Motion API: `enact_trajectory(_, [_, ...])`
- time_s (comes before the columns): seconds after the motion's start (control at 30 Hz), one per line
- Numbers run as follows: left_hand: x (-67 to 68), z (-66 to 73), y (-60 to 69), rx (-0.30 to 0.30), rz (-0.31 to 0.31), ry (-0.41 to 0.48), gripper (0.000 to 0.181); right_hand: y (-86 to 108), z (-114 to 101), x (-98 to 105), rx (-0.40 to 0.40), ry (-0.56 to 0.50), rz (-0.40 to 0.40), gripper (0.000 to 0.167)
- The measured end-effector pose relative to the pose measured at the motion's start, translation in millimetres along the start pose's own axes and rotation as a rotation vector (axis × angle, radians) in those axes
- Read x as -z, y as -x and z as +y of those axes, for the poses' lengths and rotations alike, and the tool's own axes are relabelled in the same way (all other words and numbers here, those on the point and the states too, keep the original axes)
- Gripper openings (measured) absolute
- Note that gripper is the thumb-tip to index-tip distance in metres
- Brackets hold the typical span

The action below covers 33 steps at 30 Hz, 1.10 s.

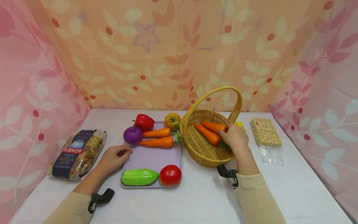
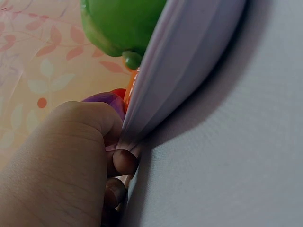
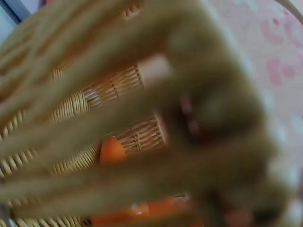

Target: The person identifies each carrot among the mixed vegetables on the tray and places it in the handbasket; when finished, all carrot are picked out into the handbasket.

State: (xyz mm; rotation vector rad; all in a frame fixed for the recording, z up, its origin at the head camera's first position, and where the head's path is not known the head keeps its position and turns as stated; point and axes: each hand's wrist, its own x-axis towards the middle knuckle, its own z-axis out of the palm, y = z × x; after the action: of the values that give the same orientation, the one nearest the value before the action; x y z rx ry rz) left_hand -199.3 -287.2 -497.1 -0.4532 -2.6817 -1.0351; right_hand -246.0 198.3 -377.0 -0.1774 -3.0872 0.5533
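Note:
In the head view, my right hand [image 1: 236, 136] reaches over the right rim of the wicker basket [image 1: 198, 155] and grips the thick end of the upper carrot [image 1: 212, 126]. A second carrot [image 1: 207, 134] lies beside it. Blurred basket strands [image 3: 94, 137] cover most of the right wrist view, with orange [image 3: 112, 151] behind; my right fingers are mostly hidden there. At the left edge of the lilac tray [image 1: 153, 158], my left hand [image 1: 114, 159] has bent fingers; in the left wrist view its thumb and fingers pinch the tray's rim [image 2: 161, 90].
The tray bears a red pepper [image 1: 144, 122], purple onion [image 1: 133, 135], small pumpkin [image 1: 172, 120], two carrots [image 1: 158, 142], green vegetable [image 1: 139, 177] and tomato [image 1: 170, 175]. A pasta bag [image 1: 78, 154] lies left; a grain bag [image 1: 265, 132] lies right. The basket's handle [image 1: 215, 90] arches up.

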Motion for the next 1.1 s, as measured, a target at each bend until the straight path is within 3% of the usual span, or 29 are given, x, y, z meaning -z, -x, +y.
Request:
enact_trajectory(0.2, [0.7, 1.4, -0.5, 0.011, -0.007, -0.006, 0.014, 3.4, -5.8, 2.8, -0.027, 0.069, -0.021, 0.052])
enact_trajectory(0.47, [1.1, 2.3, -0.7, 0.017, -0.01, 0.0, 0.014, 13.5, -9.5, 22.1, 0.012, 0.048, 0.09, 0.053])
enact_trajectory(0.93, [1.1, 5.3, 0.1, 0.024, -0.012, 0.007, 0.014, 72.8, -38.2, 70.6, 0.119, -0.188, 0.376, 0.049])
enact_trajectory(1.1, [2.6, 4.3, 0.4, 0.028, -0.016, -0.005, 0.013, 92.6, -57.4, 70.6, 0.242, -0.244, 0.551, 0.04])
